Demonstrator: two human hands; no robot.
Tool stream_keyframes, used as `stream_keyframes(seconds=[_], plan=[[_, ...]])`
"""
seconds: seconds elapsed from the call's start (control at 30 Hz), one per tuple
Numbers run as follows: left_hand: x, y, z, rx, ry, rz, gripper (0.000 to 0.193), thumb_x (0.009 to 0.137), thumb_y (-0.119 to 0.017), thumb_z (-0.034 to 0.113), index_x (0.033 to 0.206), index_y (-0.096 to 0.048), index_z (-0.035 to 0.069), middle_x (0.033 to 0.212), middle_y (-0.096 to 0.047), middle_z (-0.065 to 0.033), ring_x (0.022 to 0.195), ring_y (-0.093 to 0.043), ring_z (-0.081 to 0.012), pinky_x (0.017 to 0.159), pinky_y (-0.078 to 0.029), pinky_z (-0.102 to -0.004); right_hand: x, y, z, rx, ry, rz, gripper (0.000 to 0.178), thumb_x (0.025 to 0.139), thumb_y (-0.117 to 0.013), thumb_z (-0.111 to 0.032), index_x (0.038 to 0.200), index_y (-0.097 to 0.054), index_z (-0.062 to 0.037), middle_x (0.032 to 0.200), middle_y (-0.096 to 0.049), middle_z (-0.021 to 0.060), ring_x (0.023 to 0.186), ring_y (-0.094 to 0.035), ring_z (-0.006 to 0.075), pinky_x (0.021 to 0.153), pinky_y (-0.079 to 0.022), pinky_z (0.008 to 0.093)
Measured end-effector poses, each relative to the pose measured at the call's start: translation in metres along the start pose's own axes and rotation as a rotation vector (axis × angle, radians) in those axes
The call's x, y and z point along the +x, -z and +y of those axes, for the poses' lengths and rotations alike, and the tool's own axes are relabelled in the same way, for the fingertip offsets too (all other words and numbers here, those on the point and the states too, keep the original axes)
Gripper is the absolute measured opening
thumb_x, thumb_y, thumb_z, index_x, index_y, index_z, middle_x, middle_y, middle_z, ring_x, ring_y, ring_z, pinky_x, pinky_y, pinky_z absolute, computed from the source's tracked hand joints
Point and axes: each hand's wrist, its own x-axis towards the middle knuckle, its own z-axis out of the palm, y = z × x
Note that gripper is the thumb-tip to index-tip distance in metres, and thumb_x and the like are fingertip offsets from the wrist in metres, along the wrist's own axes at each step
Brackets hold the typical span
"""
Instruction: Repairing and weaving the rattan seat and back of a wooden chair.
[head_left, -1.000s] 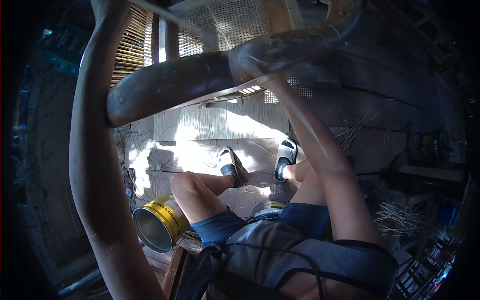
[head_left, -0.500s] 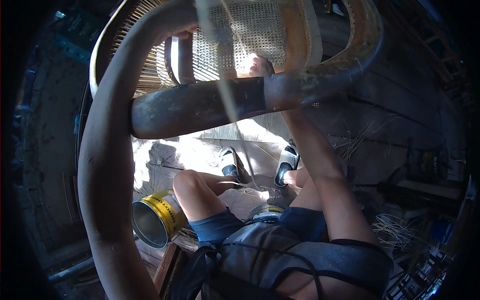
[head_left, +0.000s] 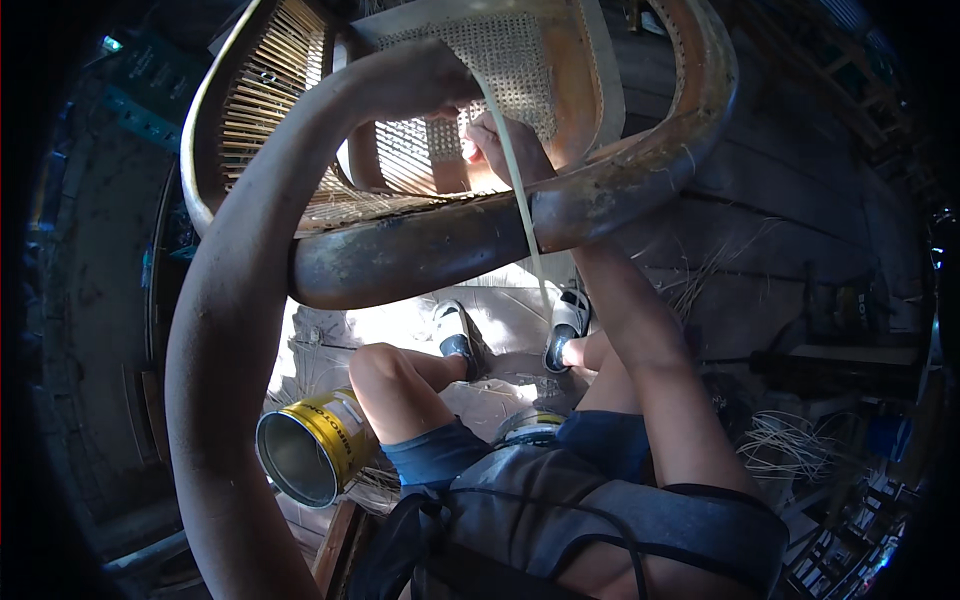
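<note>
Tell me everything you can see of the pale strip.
The strip is long, narrow and smooth-looking, pale cream, perhaps cane or plastic. Its visible top is at the left hand; from there it curves down across the right hand and a thick dark rail in this view. Whether it touches either is unclear. Its lower end blurs near a shoe.

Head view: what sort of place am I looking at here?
Probably a small workshop for woven furniture: there's a curved wooden frame with a cane panel, a loose tangle of thin pale strands at right, and a yellow tin by the left knee.
</note>
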Motion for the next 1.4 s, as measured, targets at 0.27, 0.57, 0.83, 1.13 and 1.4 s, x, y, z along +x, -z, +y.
stream_keyframes(seconds=[0.27, 0.57, 0.83, 1.13, 1.4], plan=[[0.004, 0.025, 0.028, 0.384, -0.025, -0.024, 0.03, 0.097, -0.049, 0.021, 0.098, -0.067, -0.004, 0.096, -0.069, -0.0146, 0.085, -0.067, -0.0221, 0.076, -0.057, -0.0331, -0.086, 0.045, 0.057, -0.946, 0.536, -0.019, 0.041, 0.087, -0.062, -0.037, 0.119, -0.061, -0.0121, 0.123, -0.059, 0.0148, 0.121, -0.051, 0.0268, 0.105, -0.034, 0.0431], [-0.01, 0.026, 0.042, -0.152, 0.29, 0.157, 0.039, 0.097, -0.051, 0.03, 0.096, -0.068, -0.005, 0.088, -0.071, -0.0138, 0.082, -0.07, -0.0204, 0.075, -0.056, -0.0307, -0.098, 0.009, 0.084, -1.196, 0.404, -0.06, 0.045, 0.083, -0.061, -0.049, 0.112, -0.063, -0.0145, 0.116, -0.061, 0.0116, 0.11, -0.055, 0.0318, 0.1, -0.036, 0.0503], [-0.021, 0.019, 0.037, -0.236, 0.262, 0.188, 0.041, 0.096, -0.051, 0.032, 0.089, -0.068, -0.004, 0.082, -0.07, -0.0129, 0.075, -0.069, -0.0192, 0.072, -0.055, -0.0299, -0.119, -0.001, 0.082, -0.849, 0.265, -0.028, 0.04, 0.087, -0.058, -0.04, 0.114, -0.062, -0.0106, 0.122, -0.057, 0.0131, 0.116, -0.049, 0.032, 0.105, -0.031, 0.0525], [-0.002, 0.019, 0.039, -0.296, 0.229, 0.126, 0.039, 0.097, -0.051, 0.028, 0.089, -0.068, -0.007, 0.083, -0.07, -0.0155, 0.076, -0.07, -0.0207, 0.071, -0.057, -0.03, -0.14, -0.067, 0.089, -0.494, 0.044, 0.382, 0.022, 0.087, -0.059, -0.021, 0.075, -0.061, -0.0024, 0.067, -0.061, 0.0125, 0.065, -0.063, 0.0275, 0.062, -0.05, 0.0393], [-0.004, 0.018, 0.048, -0.229, 0.337, 0.132, 0.037, 0.097, -0.05, 0.025, 0.09, -0.068, -0.006, 0.084, -0.071, -0.0157, 0.076, -0.07, -0.0212, 0.072, -0.057, -0.0306, -0.137, -0.069, 0.044, 0.545, -0.689, 0.363, 0.023, 0.091, -0.057, -0.015, 0.074, -0.06, 0.0002, 0.058, -0.052, 0.0022, 0.047, -0.046, 0.0074, 0.042, -0.038, 0.0244]])
